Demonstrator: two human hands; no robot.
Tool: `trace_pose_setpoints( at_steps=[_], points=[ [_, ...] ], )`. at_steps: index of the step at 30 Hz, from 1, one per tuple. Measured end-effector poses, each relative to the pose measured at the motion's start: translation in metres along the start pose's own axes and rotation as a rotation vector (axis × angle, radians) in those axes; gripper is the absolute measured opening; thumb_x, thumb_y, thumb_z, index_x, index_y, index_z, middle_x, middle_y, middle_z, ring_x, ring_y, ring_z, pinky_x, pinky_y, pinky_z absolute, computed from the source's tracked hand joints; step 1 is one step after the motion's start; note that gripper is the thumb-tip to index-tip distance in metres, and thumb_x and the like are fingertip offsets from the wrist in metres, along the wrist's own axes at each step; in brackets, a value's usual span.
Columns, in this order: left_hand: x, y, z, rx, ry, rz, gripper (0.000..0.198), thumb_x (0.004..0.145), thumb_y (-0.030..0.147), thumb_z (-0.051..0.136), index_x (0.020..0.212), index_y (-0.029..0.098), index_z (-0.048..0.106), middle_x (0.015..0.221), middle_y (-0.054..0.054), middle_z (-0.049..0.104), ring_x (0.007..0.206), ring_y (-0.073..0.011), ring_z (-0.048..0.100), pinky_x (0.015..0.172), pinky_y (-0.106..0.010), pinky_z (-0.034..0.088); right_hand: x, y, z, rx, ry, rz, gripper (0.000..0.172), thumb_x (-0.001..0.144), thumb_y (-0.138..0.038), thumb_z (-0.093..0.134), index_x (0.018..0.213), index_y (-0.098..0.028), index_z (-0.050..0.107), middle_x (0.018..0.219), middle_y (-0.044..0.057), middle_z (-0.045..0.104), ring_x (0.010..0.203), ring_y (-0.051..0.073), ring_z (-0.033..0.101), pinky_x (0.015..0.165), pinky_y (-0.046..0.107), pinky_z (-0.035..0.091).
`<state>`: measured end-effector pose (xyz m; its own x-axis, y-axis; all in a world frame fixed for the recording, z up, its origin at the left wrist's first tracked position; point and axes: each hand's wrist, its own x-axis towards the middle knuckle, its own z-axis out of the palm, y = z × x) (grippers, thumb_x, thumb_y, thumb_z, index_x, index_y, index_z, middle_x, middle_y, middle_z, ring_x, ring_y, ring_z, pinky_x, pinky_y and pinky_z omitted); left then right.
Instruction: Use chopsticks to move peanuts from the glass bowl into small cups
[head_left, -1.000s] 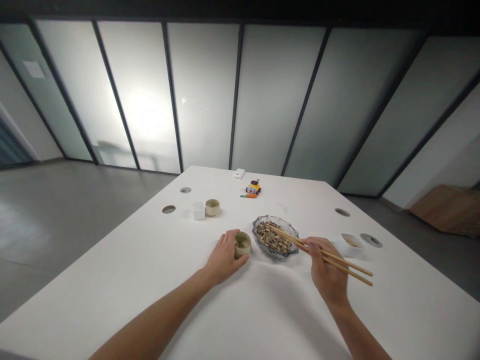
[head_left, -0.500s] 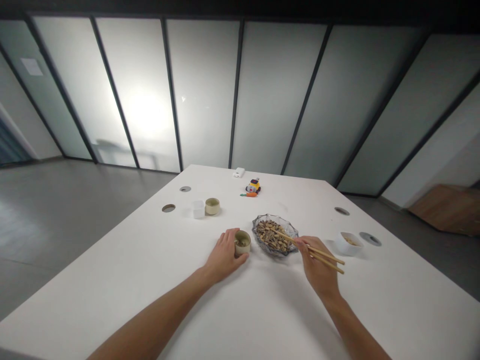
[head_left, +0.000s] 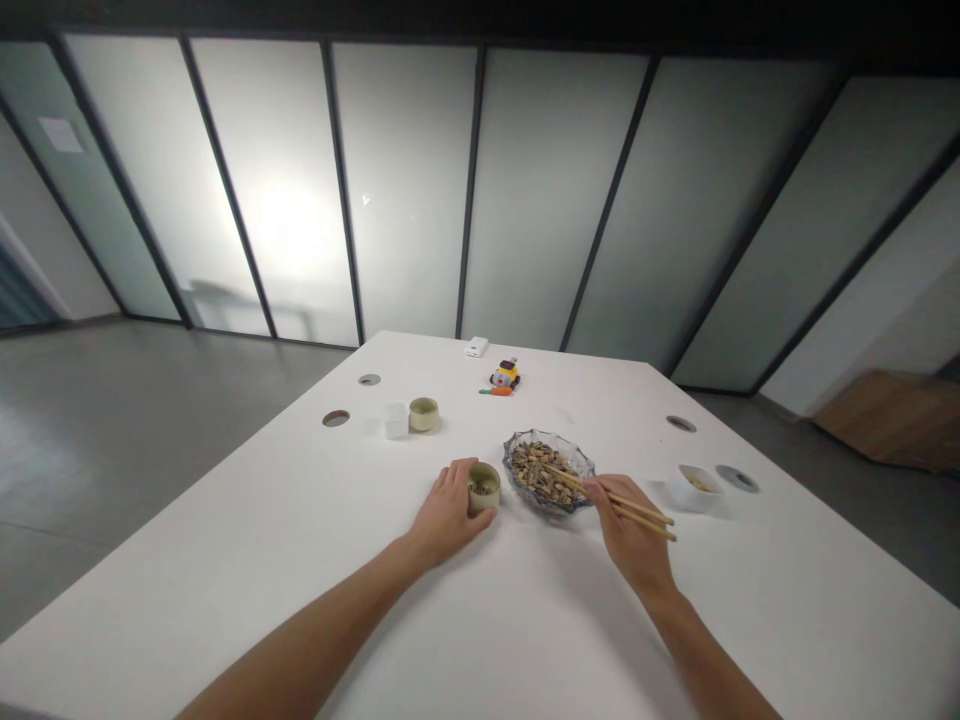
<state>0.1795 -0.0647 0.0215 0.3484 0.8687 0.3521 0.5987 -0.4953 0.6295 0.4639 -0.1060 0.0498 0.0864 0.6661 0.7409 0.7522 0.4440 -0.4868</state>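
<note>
Two bare hands are seen over a white table (head_left: 225,540). By the left hand (head_left: 446,512), a small pale-green cup (head_left: 486,502) is clasped at its left side, fingers behind, thumb in front; a few dark seeds are seen inside. By the right hand (head_left: 634,535), a pair of wooden chopsticks (head_left: 652,514) is gripped, thick ends pointing back to the right, tips lowered among the seeds (head_left: 536,466) in a clear glass bowl (head_left: 576,458). Whether a seed is pinched between the tips cannot be told. The bowl is set just right of the cup, between the hands.

Right of the right hand, a white dish (head_left: 691,497) is placed near a round hole (head_left: 737,478); pale bits are held in it, too small to be identified. Farther off on the left, a second cup (head_left: 424,418) and a white tub (head_left: 396,422) are set side by side. Beyond the bowl, an orange carrot-shaped piece (head_left: 500,392) is laid in front of a yellow toy car (head_left: 507,373). Near the far edge, a white box (head_left: 476,347) is seen. The background is closed by frosted panels (head_left: 409,200).
</note>
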Motion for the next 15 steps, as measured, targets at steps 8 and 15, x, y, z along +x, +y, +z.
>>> trace_pose_setpoints(
  at_steps=[8,15],
  points=[
    [0.0001,0.0027,-0.0022,-0.003,-0.001,-0.007,0.065,0.084,0.032,0.071,0.142,0.022,0.045,0.144,-0.014,0.055,0.134,-0.0320,0.052,0.119,-0.051,0.040,-0.0007,0.0050,0.0031,0.016,-0.003,0.072,0.043,0.103,-0.056,0.052,0.089,-0.023,0.076,0.088,0.005,0.075,0.082,0.021,0.071,0.080,0.036,0.056],
    [0.0007,0.0013,-0.0010,0.002,-0.007,0.002,0.065,0.084,0.032,0.071,0.143,0.022,0.044,0.145,-0.014,0.054,0.135,-0.0320,0.052,0.120,-0.051,0.039,-0.0009,0.0087,0.0026,0.002,0.000,0.065,0.046,0.104,-0.056,0.049,0.088,-0.023,0.076,0.086,0.006,0.075,0.083,0.022,0.071,0.081,0.038,0.056]
  ],
)
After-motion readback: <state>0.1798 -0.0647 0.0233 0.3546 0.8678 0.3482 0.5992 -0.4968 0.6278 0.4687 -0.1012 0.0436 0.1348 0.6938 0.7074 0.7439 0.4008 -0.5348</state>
